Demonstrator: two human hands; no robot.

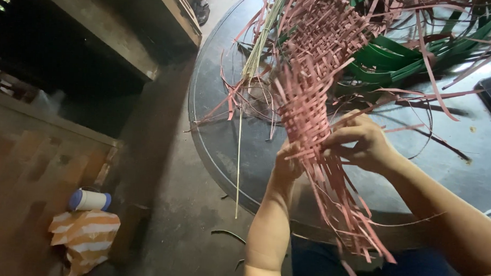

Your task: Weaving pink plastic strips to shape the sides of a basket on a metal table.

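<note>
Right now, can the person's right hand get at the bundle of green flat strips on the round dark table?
Probably yes. The right hand grips the pink woven strip piece, and the green flat strips lie just beyond it on the round dark table; only loose pink strands cross between.

**Pink woven strip-work, half made**

The pink woven piece (313, 80) is a long, narrow mat of flat strips plaited over and under in a tight basket pattern. It runs from about 12 o'clock down toward 5 o'clock, raised and tilted. Its lower end is unwoven (loose strips fan out in a ragged fringe), and more stray strips curl off its upper edges toward 9 and 3 o'clock.
</note>
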